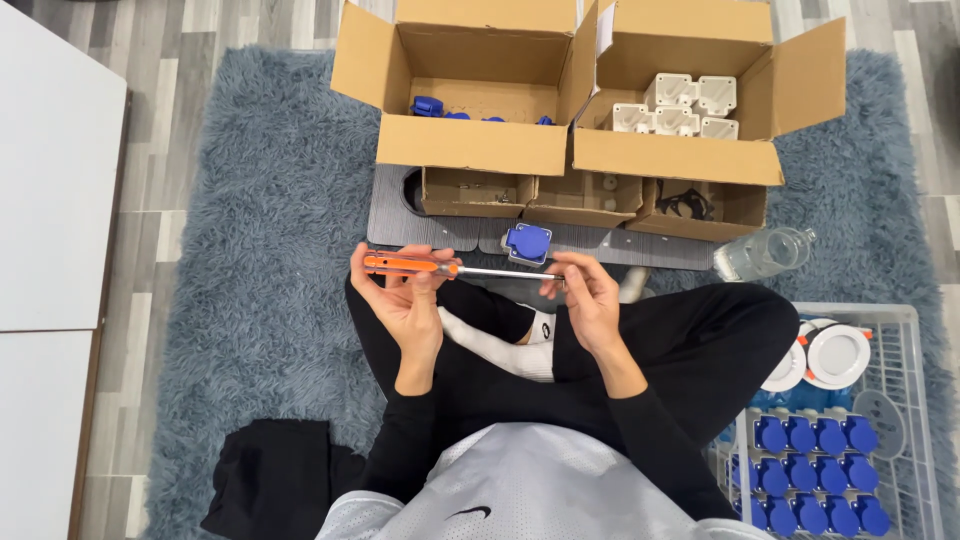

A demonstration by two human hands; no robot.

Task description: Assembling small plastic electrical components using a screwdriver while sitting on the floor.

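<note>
Between both hands, over the crossed legs, screwdriver (455, 267) lies level, long axis left-right: left hand (405, 295) closed around its orange handle, right hand (588, 300) pinching something small at the tip, blue socket (527, 243) just beyond the shaft.

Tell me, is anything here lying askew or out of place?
Only small things: a clear bottle lies on its side on the rug, and a black cloth is crumpled beside the person's knee. No spill or damage shows.
</note>
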